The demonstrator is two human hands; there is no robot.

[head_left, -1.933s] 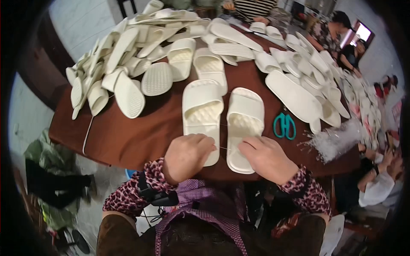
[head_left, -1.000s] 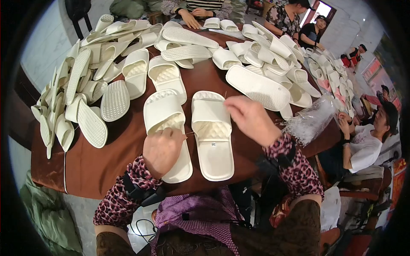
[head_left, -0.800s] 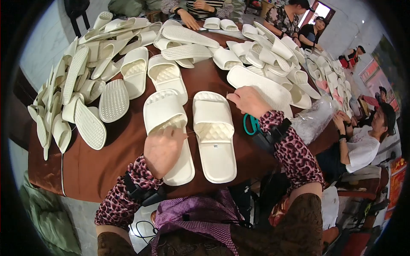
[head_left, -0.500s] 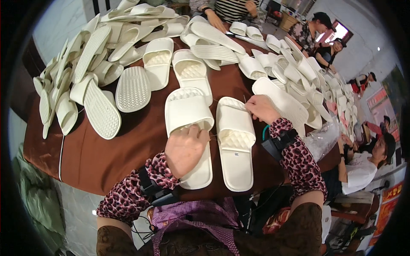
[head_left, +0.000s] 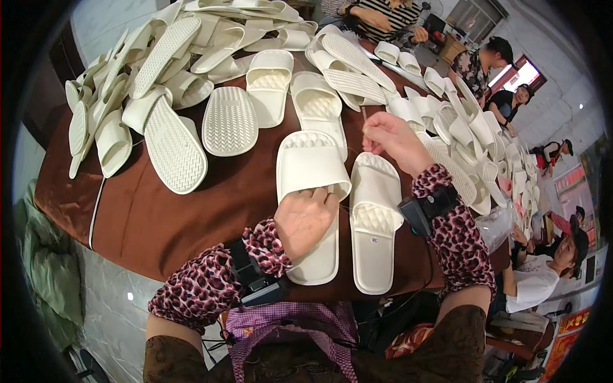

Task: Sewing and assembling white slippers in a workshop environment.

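Head view:
- Left hand (head_left: 308, 220): fingers curled under left cream slide sandal (head_left: 313, 167), hold hidden.
- Right hand (head_left: 394, 140): fingers pinching thin sliver (head_left: 364, 116), near right cream slide sandal (head_left: 374, 220)'s far end.

It is bright. A window (head_left: 520, 75) glows white past the far right corner of the worktop (head_left: 191, 214). Soft shadows lie by the slippers (head_left: 175, 147). The worktop's near edge bends; the view's corners are black.

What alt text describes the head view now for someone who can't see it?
The person's left hand is at the strap opening of one cream slipper, while the right hand, thumb and fingers pinched, is near the toe of the slipper beside it. More cream slippers lie heaped on the brown-covered table.
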